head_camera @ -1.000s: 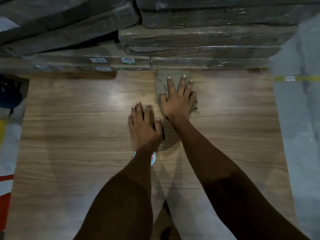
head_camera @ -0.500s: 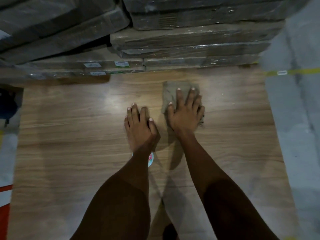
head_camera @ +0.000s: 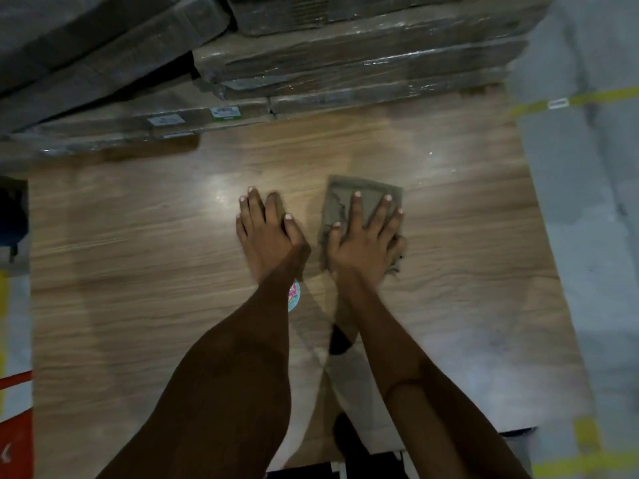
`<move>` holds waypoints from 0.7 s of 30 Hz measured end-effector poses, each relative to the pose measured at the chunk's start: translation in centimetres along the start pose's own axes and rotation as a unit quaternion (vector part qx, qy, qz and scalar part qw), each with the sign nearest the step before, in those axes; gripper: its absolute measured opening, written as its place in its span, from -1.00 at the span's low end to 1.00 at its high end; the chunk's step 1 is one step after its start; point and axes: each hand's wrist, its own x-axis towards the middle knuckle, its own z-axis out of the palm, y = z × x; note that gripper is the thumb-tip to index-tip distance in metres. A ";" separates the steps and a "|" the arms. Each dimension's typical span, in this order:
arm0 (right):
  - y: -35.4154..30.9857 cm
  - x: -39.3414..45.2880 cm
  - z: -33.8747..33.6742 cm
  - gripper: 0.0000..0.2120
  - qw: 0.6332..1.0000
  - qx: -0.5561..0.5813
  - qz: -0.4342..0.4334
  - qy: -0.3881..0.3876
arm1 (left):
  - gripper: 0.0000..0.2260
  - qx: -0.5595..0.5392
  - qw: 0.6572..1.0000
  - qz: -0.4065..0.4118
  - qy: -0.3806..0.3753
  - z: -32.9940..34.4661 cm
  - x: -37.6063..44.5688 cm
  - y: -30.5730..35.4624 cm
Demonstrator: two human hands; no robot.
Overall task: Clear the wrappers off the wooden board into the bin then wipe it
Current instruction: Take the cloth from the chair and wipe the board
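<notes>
A large wooden board (head_camera: 138,271) fills the middle of the view. My right hand (head_camera: 363,243) lies flat with straight fingers on a folded grey-brown cloth (head_camera: 339,198), pressing it onto the board. My left hand (head_camera: 269,236) rests flat on the bare wood just left of the cloth, fingers straight. A small round colourful sticker or wrapper (head_camera: 294,297) peeks out from under my left wrist.
Stacked flat packages wrapped in plastic film (head_camera: 345,63) lie along the board's far edge. Grey floor with yellow tape lines (head_camera: 587,98) runs along the right. A dark object (head_camera: 12,219) and a red item (head_camera: 15,437) sit at the left edge.
My right hand has slid the cloth toward me, away from the stacked packages. My left hand has stayed flat on the board beside it.
</notes>
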 end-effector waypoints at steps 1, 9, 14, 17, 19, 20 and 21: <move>0.0 -0.8 0.2 -0.33 0.999 -0.014 -0.042 -0.012 | -0.49 0.000 1.000 0.001 0.003 0.0 0.0 -0.1; 2.8 -3.2 0.3 -0.34 0.999 -0.027 -0.036 0.022 | -0.50 0.003 1.000 0.008 0.005 0.5 -0.2 -0.3; 5.2 -6.3 0.2 -0.34 0.986 -0.033 -0.164 -0.027 | -0.51 0.010 1.000 0.015 0.016 1.0 0.0 -0.6; 6.1 -6.8 0.1 -0.36 0.985 -0.036 -0.166 -0.029 | -0.52 0.001 0.999 0.022 0.024 1.2 0.0 -0.8; 5.5 -6.9 0.1 -0.36 0.993 -0.042 -0.113 -0.015 | -0.52 -0.004 0.999 0.024 0.030 1.3 -0.3 -0.8; 5.1 -7.0 0.1 -0.36 0.997 -0.033 -0.074 -0.007 | -0.51 -0.006 0.999 0.025 0.028 1.3 -0.3 -0.8; 4.6 -7.0 0.3 -0.35 0.999 -0.020 -0.037 0.000 | -0.51 -0.006 0.999 0.025 0.024 1.3 -0.2 -0.8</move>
